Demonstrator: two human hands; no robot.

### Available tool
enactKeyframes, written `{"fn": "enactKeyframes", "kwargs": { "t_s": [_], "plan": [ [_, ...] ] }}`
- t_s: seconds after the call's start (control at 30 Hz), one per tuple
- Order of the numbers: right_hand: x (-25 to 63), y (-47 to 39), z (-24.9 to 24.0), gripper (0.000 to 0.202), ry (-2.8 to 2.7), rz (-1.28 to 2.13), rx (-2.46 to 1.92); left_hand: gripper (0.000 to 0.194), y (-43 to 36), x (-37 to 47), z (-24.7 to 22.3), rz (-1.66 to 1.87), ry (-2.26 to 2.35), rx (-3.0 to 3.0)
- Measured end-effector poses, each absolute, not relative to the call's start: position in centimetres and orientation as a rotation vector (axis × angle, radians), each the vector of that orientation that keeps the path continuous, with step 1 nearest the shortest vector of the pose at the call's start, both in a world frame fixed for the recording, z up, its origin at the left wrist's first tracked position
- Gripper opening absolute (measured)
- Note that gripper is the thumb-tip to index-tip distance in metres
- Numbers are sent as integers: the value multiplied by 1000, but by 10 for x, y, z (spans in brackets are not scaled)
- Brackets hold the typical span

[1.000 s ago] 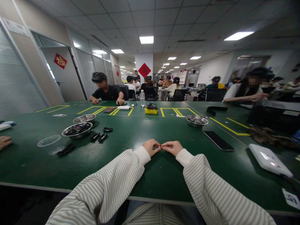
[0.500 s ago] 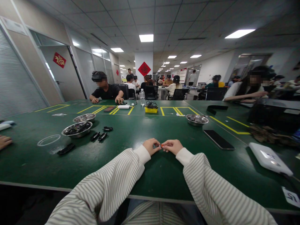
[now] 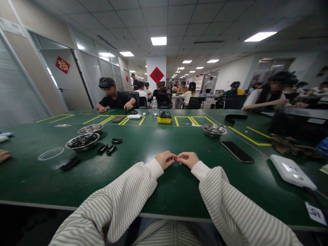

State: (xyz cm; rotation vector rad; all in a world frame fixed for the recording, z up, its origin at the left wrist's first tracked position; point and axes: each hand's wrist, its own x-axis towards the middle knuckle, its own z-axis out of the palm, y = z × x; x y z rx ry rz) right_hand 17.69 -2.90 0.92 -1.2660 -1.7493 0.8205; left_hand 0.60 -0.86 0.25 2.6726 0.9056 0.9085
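Note:
My left hand (image 3: 165, 160) and my right hand (image 3: 188, 159) meet fingertip to fingertip just above the green table (image 3: 179, 191). Between them is a small orange-red piece (image 3: 175, 158), with a dark, shiny bit at its left end. Thumb and fingers of both hands are pinched on it. Its exact kind is too small to make out, and the fingers cover most of it. To the left lie several black plastic parts (image 3: 111, 150), beside a steel bowl (image 3: 74, 146) filled with similar dark pieces.
A second steel bowl (image 3: 91, 128) stands behind the first; another bowl (image 3: 214, 131) holds small metal bits. On the right lie a phone (image 3: 237, 152) and a white power bank (image 3: 292, 172). A yellow tray (image 3: 164, 120) with black cable and a bottle (image 3: 154, 106) stand farther back. Co-workers sit around.
Both hands stay pinched together at nearly the same spot, the fingers slightly shifted on the small piece. The whole view has moved a little. The co-worker opposite has drawn a hand back.

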Motion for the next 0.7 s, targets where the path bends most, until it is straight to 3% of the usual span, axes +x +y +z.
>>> {"fn": "enactKeyframes", "kwargs": {
  "t_s": [0.27,0.7],
  "plan": [
    [178,-24,4,21,-1774,815,-1251,25,-8,3,5,763,1014,2906],
    [178,-29,9,27,-1880,791,-1267,27,79,-86,6,422,2123,2429]
  ]
}}
